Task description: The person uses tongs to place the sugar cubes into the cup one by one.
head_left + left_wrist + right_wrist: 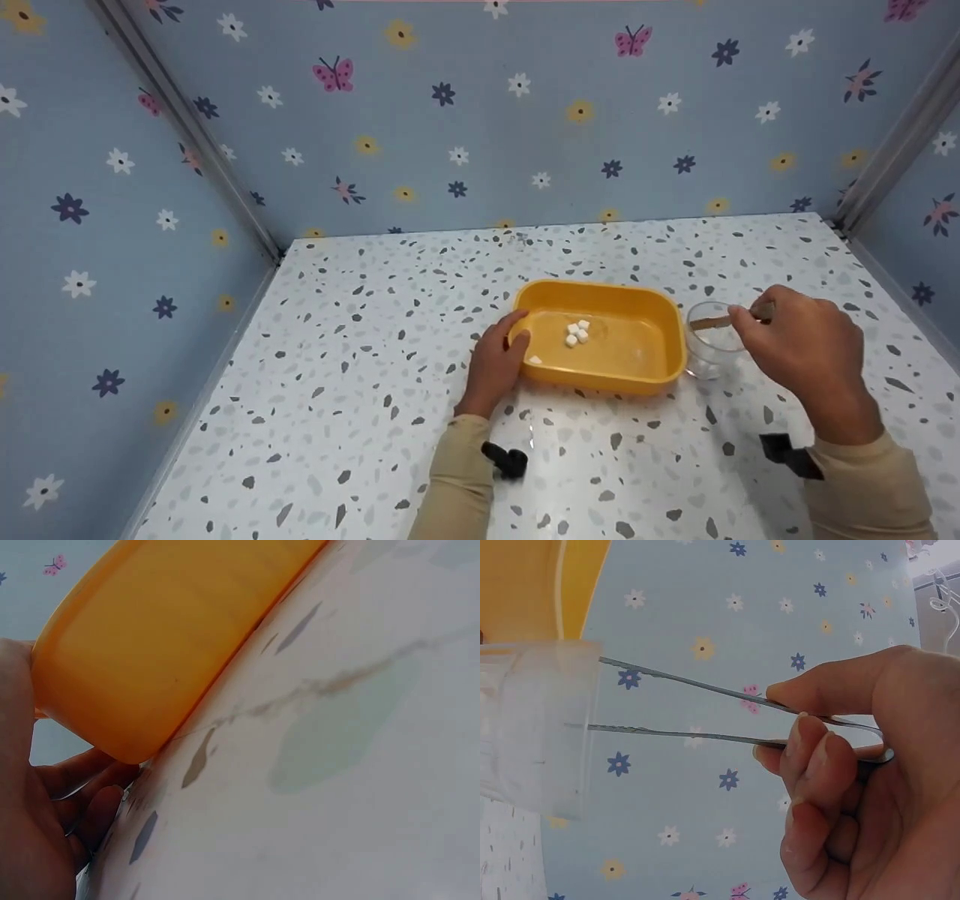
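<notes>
At its left end, the yellow plastic tray (600, 379) is held by my left hand (495, 365), thumb and a finger at the rim. In the left wrist view several fingers (97, 814) lie by the tray's lower outer corner. Several small white cubes (577, 333) sit together on the tray floor, and another white piece (535, 360) is near my thumb. My right hand (814, 345) pinches metal tongs (697, 684) between thumb and fingers. The tongs' arms stand apart, their tips inside a clear cup (703, 364) right of the tray. What the tips touch is unclear.
A speckled white table (360, 375) lies beneath everything. Flower-patterned blue panels (487, 135) enclose it at the back and both sides. Dark camera mounts (510, 460) sit at both wrists. The cup stands close against the tray's right end.
</notes>
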Demonstrator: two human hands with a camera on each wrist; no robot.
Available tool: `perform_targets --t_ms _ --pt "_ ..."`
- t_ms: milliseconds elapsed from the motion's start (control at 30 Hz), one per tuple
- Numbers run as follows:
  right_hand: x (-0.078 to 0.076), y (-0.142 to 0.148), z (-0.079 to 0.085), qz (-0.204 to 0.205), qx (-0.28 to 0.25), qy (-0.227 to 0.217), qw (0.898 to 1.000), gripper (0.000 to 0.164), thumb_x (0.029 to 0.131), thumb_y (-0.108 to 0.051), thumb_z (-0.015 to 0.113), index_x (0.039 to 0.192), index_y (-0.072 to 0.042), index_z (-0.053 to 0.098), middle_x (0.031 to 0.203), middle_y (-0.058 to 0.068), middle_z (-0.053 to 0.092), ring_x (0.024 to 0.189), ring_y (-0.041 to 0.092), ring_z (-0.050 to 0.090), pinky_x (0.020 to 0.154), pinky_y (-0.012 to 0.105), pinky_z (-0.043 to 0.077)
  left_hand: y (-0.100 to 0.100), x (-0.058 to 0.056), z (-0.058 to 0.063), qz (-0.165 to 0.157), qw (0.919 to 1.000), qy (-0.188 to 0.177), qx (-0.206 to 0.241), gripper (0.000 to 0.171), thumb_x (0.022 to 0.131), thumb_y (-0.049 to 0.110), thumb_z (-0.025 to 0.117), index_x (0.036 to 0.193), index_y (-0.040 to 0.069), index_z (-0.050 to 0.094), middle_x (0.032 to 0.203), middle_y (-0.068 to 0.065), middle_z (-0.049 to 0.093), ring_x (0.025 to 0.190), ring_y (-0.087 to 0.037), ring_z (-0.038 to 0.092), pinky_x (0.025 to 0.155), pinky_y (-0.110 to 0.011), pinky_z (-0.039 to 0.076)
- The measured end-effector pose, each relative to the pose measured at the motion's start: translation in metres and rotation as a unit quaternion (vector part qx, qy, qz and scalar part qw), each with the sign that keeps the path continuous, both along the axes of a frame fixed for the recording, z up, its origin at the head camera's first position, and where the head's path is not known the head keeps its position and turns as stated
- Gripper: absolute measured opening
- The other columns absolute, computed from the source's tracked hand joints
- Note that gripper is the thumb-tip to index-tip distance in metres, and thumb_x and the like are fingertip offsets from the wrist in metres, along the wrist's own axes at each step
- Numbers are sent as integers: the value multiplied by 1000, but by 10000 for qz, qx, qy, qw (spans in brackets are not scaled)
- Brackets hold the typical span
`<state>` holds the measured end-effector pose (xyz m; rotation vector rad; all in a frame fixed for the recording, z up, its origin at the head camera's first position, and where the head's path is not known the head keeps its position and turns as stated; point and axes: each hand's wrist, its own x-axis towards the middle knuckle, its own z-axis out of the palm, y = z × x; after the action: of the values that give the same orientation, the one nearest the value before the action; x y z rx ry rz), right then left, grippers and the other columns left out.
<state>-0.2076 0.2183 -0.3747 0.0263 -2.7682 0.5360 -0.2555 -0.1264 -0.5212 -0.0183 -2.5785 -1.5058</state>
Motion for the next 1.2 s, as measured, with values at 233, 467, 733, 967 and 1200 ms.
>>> perform_targets --t_ms 233,467,733,967,1200 --pt "6 -5 3 -46 -39 415 9991 35 92 -27 69 95 7 67 82 23 71 54 27 56 43 34 37 0 0 0 11 10000 -10 5 42 100 36 53 141 30 58 127 -2 63 108 -18 57 98 -43 43" --pt "5 -12 -2 84 -127 776 9969 31 90 -25 71 91 6 68 75 19 69 52 26 52 44 35 37 1 -1 -2 41 10000 6 44 42 99 35 54 141 30 59 118 -1 63 98 -17 55 91 -40 45" --pt "4 -18 -6 149 -156 711 9972 32 91 -26 71 93 6 68 76 20 69 50 23 49 44 34 35 1 -1 -2 86 9999 -4 58 41 99 36 54 140 31 59 119 -1 64 100 -18 56 92 -42 45" --pt "3 -22 -9 295 -135 961 9948 32 90 -28 73 89 4 69 68 14 66 48 22 48 45 34 35 1 -1 -2 75 10000 -24 46 42 99 36 54 140 31 59 121 -1 64 102 -18 56 94 -42 45" --pt "5 -25 -9 248 -227 1103 9933 31 90 -27 74 88 4 68 69 16 67 50 24 51 46 36 38 1 0 -1 82 9999 -99 76 42 100 37 54 141 31 58 129 -1 62 111 -17 56 100 -42 43"
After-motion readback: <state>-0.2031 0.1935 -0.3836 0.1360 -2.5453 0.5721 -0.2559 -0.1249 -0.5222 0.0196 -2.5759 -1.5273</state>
